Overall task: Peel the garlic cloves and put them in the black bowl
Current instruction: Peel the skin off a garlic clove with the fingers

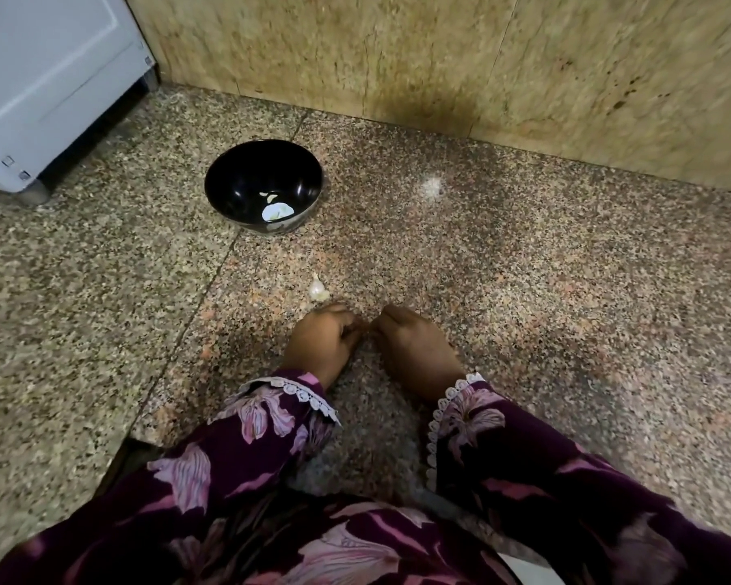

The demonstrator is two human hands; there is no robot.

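The black bowl [233, 181] stands on the speckled stone floor at the upper left of centre, with a couple of pale peeled cloves [272, 199] in its bottom. An unpeeled garlic clove [318, 288] lies on the floor just beyond my left hand [319, 337]. My right hand [414, 344] is beside the left, fingertips almost meeting. Both hands are curled with their backs up, close to the floor. Whatever the fingers pinch is hidden.
A tan stone wall [439, 57] runs across the back. A white appliance [39, 78] on small feet stands at the far left. A small white speck [431, 187] marks the floor right of the bowl. My floral purple sleeves fill the foreground.
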